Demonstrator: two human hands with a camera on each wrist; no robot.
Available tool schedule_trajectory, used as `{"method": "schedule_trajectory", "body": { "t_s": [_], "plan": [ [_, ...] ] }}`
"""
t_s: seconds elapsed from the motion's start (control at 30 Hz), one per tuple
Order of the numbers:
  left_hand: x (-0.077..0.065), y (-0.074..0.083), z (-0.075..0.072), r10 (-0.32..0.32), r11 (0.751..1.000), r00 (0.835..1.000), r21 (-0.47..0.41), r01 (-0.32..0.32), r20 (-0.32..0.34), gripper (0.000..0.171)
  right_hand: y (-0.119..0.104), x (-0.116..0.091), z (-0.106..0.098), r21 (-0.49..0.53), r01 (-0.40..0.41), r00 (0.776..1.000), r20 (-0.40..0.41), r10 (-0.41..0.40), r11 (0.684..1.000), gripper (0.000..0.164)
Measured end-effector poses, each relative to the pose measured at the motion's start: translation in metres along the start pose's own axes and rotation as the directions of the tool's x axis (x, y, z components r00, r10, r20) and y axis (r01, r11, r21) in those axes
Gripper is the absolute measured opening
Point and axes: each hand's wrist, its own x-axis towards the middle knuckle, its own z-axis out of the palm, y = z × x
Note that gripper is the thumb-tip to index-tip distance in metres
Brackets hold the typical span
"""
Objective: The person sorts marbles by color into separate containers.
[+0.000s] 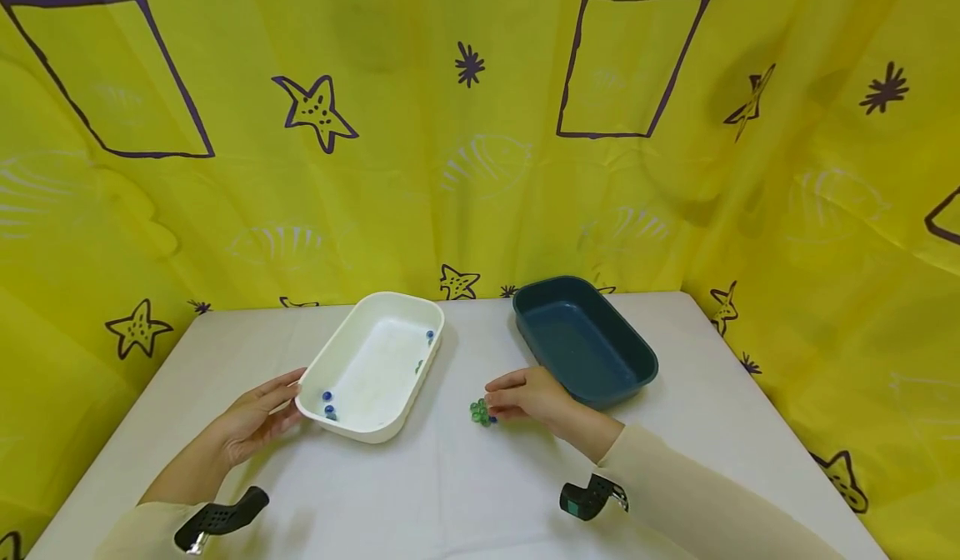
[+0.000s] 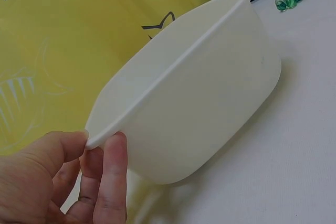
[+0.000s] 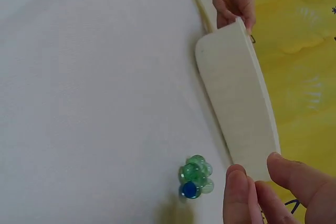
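Head view: on the tabletop, the left hand holds the near left corner of a white tray, which has a few blue marbles near that corner. Over to the right, the right hand reaches beside a cluster of green marbles, next to a dark teal tray. Yellow curtain hangs behind.

Left wrist view: thumb and fingers pinch the white rim, with the green marbles lying beyond.

Right wrist view: the right hand's thumb and forefinger stand apart just beside the green marbles, where one blue marble sits at the cluster's edge.
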Motion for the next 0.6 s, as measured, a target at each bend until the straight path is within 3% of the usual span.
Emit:
{"method": "schedule_trajectory", "body": {
  "t_s": [0.37, 0.6],
  "plan": [
    [-0.003, 0.002, 0.002, -0.007, 1.000, 1.000, 0.011, 0.007, -0.023, 0.023, 0.025, 0.003, 0.003, 0.020, 0.069, 0.992, -0.110, -0.067, 0.997, 0.029],
    [-0.001, 0.001, 0.001, -0.001, 1.000, 1.000, -0.009, 0.001, 0.000, 0.026, 0.033, 0.003, 0.004, -0.007, 0.055, 0.988, -0.143, -0.056, 0.998, 0.025]
  ]
}}
